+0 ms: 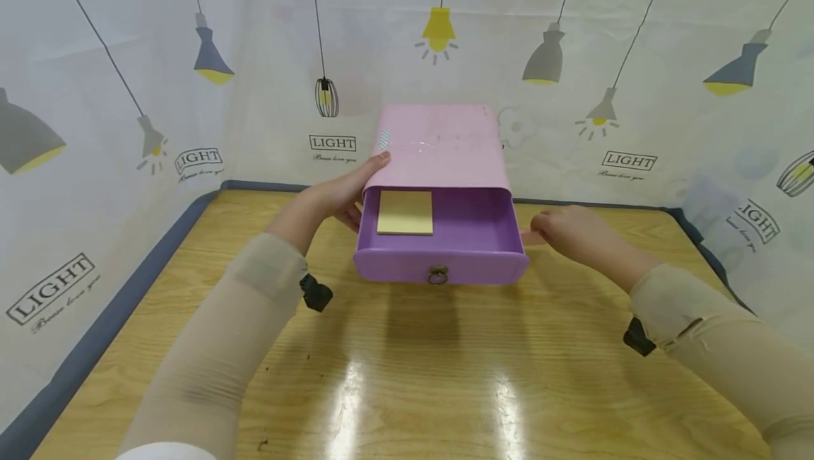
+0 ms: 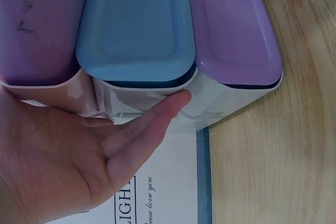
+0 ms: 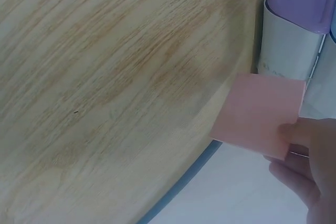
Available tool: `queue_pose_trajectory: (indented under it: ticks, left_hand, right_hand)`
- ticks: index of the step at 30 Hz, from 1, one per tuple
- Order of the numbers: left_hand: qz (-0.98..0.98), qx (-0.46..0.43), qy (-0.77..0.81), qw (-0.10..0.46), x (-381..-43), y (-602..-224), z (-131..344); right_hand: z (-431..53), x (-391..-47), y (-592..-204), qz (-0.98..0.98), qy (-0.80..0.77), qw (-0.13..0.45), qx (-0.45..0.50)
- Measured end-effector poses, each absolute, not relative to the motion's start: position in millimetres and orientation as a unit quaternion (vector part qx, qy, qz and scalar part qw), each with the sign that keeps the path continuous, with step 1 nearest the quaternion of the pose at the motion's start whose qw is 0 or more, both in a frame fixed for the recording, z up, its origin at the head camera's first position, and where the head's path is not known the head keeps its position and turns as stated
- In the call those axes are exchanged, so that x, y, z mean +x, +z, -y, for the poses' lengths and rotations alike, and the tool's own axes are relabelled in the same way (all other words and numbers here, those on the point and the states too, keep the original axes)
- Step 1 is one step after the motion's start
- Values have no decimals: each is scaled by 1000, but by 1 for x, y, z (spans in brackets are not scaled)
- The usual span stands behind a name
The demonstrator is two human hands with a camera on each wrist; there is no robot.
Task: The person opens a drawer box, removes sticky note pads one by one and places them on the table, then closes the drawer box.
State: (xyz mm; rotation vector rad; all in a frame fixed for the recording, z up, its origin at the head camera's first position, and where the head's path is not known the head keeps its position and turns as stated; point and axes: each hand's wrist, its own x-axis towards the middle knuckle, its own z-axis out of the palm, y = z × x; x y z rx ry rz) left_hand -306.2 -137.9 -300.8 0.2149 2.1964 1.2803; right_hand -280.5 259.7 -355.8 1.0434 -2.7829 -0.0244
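A small drawer cabinet with a pink top (image 1: 439, 145) stands on the table, its purple top drawer (image 1: 473, 223) pulled out. Inside that drawer, at the left, lies a yellow sticky note pad (image 1: 405, 213). My left hand (image 1: 350, 188) rests against the cabinet's left side, thumb at the top edge and fingers extended along the side. Beside the cabinet's right side, my right hand (image 1: 572, 230) pinches a square pink sticky note pad (image 3: 260, 111) by one corner, between thumb and fingers.
Below the pulled-out drawer, a blue drawer (image 2: 139, 30) and a lower purple drawer (image 2: 239, 32) are closed, each with a ring pull. The wooden table (image 1: 413, 375) meets lamp-printed cloth (image 1: 273, 43) behind and on both sides.
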Motion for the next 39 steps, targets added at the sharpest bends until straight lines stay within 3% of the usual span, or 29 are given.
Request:
queue_pose_trajectory:
  ticks: [23,39]
  left_hand:
    - [-823,76,481,291,-306,-301,137]
    - [-825,81,477,291,-306,-301,137]
  right_hand:
    - [-270,-308,-372,942,-17,92,323]
    - [-287,-310,-375,940,-15,52,338]
